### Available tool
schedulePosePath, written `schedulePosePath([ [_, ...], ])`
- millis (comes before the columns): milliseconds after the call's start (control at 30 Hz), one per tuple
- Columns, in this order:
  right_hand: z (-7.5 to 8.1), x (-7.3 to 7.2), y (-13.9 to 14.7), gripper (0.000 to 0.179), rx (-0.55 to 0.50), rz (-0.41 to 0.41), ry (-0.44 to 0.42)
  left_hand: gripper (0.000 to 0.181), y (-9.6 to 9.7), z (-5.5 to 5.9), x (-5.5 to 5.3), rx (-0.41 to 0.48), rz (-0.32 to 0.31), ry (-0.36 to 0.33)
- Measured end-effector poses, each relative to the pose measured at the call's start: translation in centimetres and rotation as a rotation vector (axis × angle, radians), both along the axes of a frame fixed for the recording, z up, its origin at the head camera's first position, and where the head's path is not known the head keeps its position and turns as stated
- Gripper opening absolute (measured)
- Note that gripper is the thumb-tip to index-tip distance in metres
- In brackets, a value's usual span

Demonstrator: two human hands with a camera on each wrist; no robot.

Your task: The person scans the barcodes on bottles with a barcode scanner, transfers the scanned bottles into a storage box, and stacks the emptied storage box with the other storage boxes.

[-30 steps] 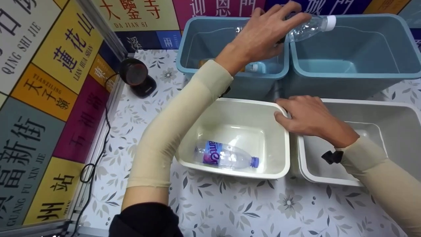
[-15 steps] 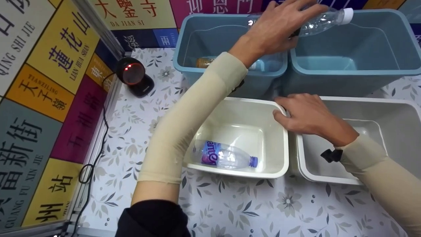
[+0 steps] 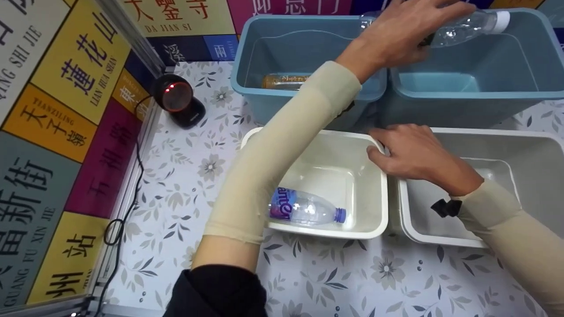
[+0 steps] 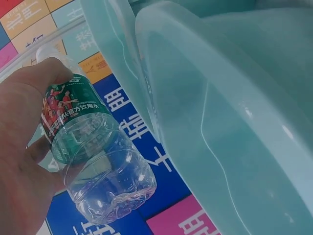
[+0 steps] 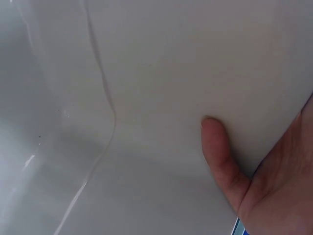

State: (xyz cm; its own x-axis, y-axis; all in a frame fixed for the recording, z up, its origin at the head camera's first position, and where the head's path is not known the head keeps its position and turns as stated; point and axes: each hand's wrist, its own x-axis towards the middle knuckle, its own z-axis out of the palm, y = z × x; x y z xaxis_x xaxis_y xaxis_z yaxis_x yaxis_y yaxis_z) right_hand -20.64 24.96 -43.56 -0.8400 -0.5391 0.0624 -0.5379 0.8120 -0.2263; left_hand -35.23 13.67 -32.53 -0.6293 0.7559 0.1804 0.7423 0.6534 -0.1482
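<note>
My left hand point(image 3: 403, 35) grips a clear plastic water bottle point(image 3: 465, 31) with a white cap, held sideways above the blue bins, its cap end over the right one. A green label on this bottle point(image 4: 76, 105) shows between thumb and fingers in the left wrist view. My right hand point(image 3: 412, 152) holds the top right corner of the left white bin point(image 3: 380, 211), thumb point(image 5: 217, 147) against its inner wall. Inside that bin lies another clear bottle point(image 3: 313, 209) with a purple label and cap, partly covered by my left sleeve.
Two blue bins stand at the back. An amber bottle point(image 3: 284, 81) lies in the left blue bin point(image 3: 246, 91); the right blue bin point(image 3: 484, 94) is beside it. In front is a second white bin point(image 3: 440, 240). A black scanner-like device point(image 3: 178, 99) with a cable stands left.
My left hand has carried the clear bottle rightward, from over the left blue bin toward the right one. My right hand has stayed on the bin rim. Red lights came on in the black device.
</note>
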Motion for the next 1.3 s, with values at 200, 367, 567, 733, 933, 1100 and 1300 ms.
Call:
schedulePosePath([
  [200,-0.1,0.0,0.1,0.021,0.007,0.002,-0.002,0.061,1.2,-0.2,-0.4,-0.014,0.017,-0.021],
  [367,-0.1,-0.1,0.1,0.02,0.008,-0.003,-0.006,0.06,2.0,-0.5,-0.8,-0.016,0.021,-0.022],
  [567,0.0,-0.1,0.1,0.02,0.019,-0.005,-0.027,0.061,3.0,-0.5,-1.0,-0.023,0.03,-0.027],
  [733,0.0,0.0,0.2,0.021,0.017,-0.029,-0.04,0.066,4.1,-0.2,-1.2,-0.01,0.028,-0.032],
  [933,0.0,0.2,0.1,0.023,0.009,-0.032,-0.046,0.064,5.4,-0.2,-1.4,-0.033,0.029,-0.057],
  [1100,-0.1,0.2,0.0,0.02,0.018,-0.024,-0.053,0.063,6.0,-0.6,-1.6,-0.059,0.065,-0.098],
  [1300,0.1,0.0,0.2,0.022,0.017,-0.026,-0.05,0.063,6.4,-0.7,-1.7,-0.056,0.074,-0.096],
])
